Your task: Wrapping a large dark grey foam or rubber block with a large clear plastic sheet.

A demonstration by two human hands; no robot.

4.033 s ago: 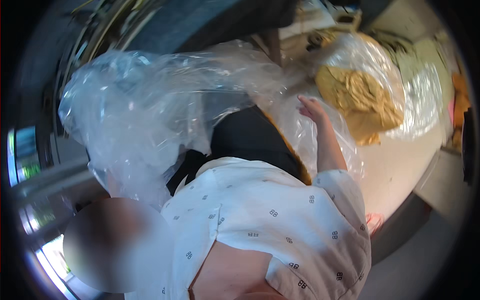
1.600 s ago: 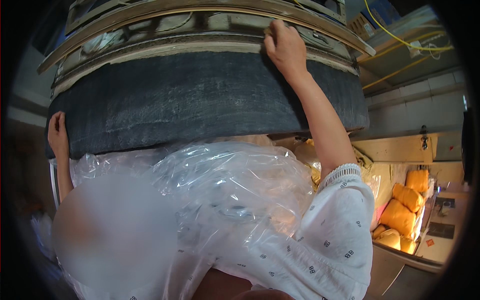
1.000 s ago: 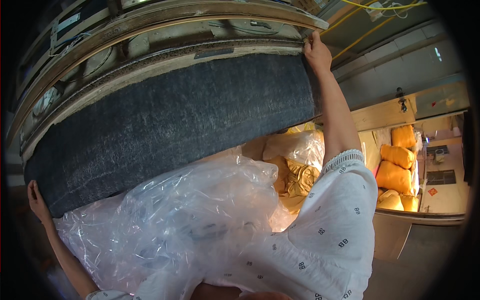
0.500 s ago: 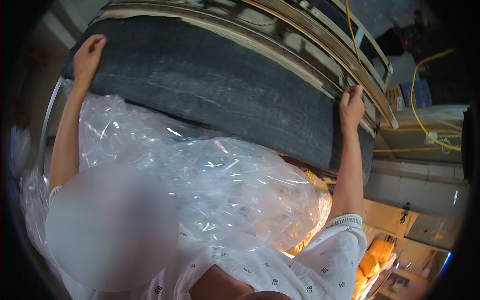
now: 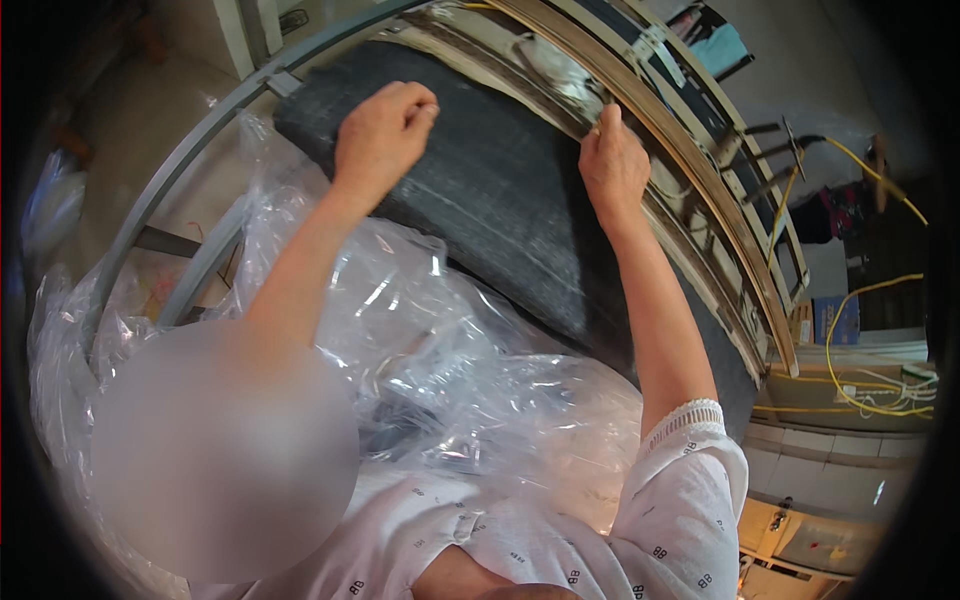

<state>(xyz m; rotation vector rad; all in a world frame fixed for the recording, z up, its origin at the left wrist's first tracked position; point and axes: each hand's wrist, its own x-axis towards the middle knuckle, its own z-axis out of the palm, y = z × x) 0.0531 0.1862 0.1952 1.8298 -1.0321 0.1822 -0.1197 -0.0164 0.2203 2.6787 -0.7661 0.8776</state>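
A long dark grey sheet (image 5: 490, 205) slopes across the frame in front of me, its far side running along a pale edge strip (image 5: 480, 75). My left hand (image 5: 385, 135) is over its left part, fingers curled closed; whatever they may hold is hidden. Near the far edge, my right hand (image 5: 615, 170) is closed with thumb and fingers pinched upward, beside a whitish crumpled bundle (image 5: 560, 70). What that pinch holds, if anything, is too small to make out. Clear plastic film (image 5: 450, 350) lies in loose folds between the sheet and my body.
A grey metal frame bar (image 5: 150, 200) curves along the left. Beyond the sheet runs a long wooden rail (image 5: 690, 150), with a slatted frame behind it. Yellow cable (image 5: 828, 335) hangs at the right near a blue box (image 5: 838, 318). A person (image 5: 845, 210) is partly visible far right.
My hands have come much closer together, the left moving inward from the sheet's left end and the right leaving its right end. The view has also turned, showing more of the left frame bar.
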